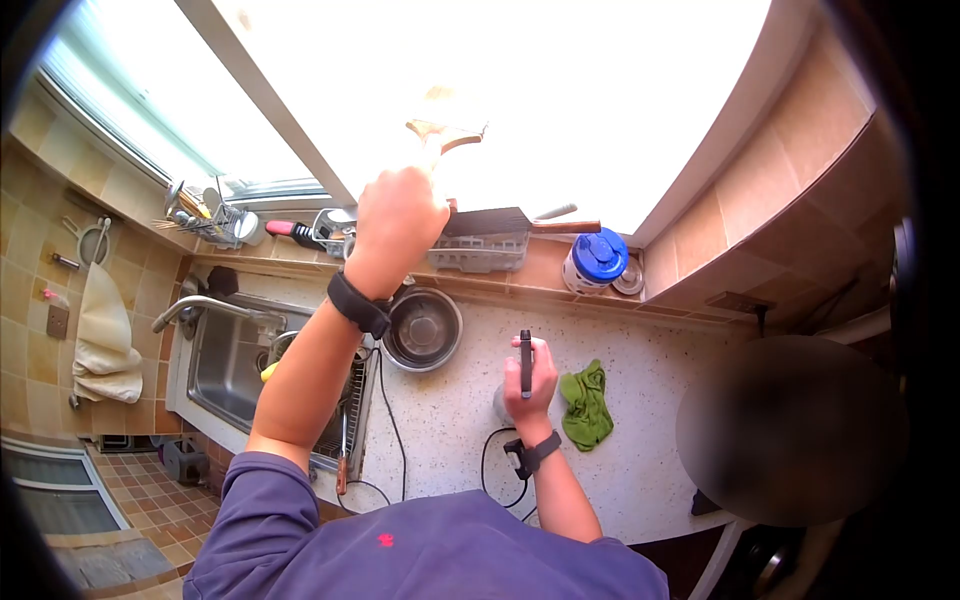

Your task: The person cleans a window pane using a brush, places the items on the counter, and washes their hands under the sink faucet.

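Observation:
My left hand is raised at the window with its fingers closed. A pale tan thing with a curved brown edge shows just beyond the fingers, washed out by glare, so its kind and whether I hold it are unclear. Beside that hand, a dark-bladed cleaver with a wooden handle lies over a clear plastic rack on the sill. Over the counter, my right hand is closed around an upright black handle. A greyish round thing is partly hidden behind that hand.
A green cloth lies right of my right hand. A steel bowl stands beside the sink. A blue-lidded container is on the sill. Black cables cross the counter. A dark blurred round shape fills the right side.

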The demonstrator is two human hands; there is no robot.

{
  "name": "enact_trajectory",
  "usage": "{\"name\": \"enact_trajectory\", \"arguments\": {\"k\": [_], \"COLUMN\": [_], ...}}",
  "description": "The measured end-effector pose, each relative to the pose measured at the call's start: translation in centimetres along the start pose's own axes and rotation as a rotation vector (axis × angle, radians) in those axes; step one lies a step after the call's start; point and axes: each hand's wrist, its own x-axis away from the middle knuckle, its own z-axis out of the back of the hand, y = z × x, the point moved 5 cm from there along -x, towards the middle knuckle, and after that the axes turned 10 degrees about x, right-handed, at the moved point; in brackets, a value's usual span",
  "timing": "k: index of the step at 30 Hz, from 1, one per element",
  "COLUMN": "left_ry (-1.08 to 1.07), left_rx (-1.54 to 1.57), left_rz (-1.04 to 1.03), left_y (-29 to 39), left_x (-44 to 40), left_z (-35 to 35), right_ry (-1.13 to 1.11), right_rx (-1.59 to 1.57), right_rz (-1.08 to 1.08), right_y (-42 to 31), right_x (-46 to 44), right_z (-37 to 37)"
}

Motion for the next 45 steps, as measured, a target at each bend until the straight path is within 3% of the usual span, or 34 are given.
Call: {"name": "enact_trajectory", "arguments": {"k": [16,25,31,36,39,43,45], "left_ry": [-0.012,0.102,-0.068,0.163,0.085,-0.060,-0.033], "left_rx": [-0.022,-0.075,0.056,0.129,0.111,-0.048,0.042], "left_rz": [0.009,-0.054,0.107,-0.022,0.126,0.068,0.101], "left_y": [-1.1,-0.6,-2.0,1.3,1.9,-1.4,-1.0], "left_x": [1.5,4.6,8.6,5.2,1.6,1.1,2.5], "left_z": [-2.0,-1.9,-4.6,-2.1,-0.8,-6.2,-5.4], "right_ry": [0.021,0.029,0.009,0.022,0.033,0.014,0.033], "right_rx": [0.029,0.026,0.024,0.035,0.029,0.031,0.042], "right_rz": [0.062,0.074,0.072,0.083,0.054,0.038,0.050], "right_y": [-0.6,-0.3,-0.7,-0.6,-0.5,-0.5,-0.3], "right_x": [0.9,0.8,0.9,0.7,0.7,0.9,0.6], "right_z": [0.2,-0.1,0.5,0.1,-0.1,0.0,-0.1]}}
